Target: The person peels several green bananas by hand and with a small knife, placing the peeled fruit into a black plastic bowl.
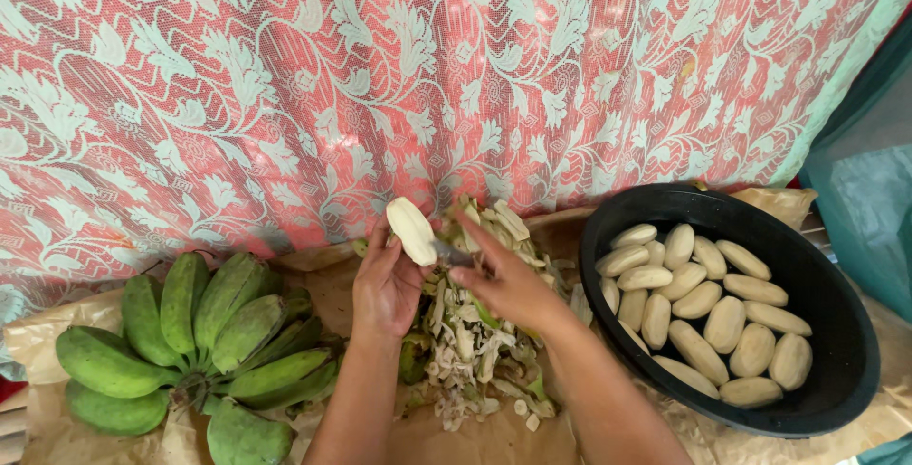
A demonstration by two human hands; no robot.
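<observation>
1. Two hands busy over one peeled banana (410, 229): left hand (385, 284) wrapped shut around its lower end, holding it upright above the pile of peelings (475, 332), pale tip pointing to 12 o'clock.
2. Right hand (508, 284) closed on a small knife (454, 255), blade laid against the banana's side at about 4 o'clock of the fruit.
3. Best done with short, shallow strokes directed away from the left thumb, turning the fruit a little between strokes rather than shifting the blade hand.
4. Worth keeping the grip low on the banana so the bare flesh stays clean and the blade has free run; slippery sap likely, so a firm hold advisable.
5. Worth letting scraps drop straight onto the heap beneath, on the brown paper (66, 427) covering the floor.
6. Round black basin (836, 398) at 3 o'clock of the hands, well filled with peeled, cream-coloured bananas (727, 322) lying in a loose layer, some overlapping; no water visible among them.
7. Bunch of unpeeled green bananas (199, 332) at 9 o'clock, resting on the paper, near the left forearm but apart from it.
8. Red cloth with white lace pattern (380, 75) hanging at 12 o'clock behind everything.
</observation>
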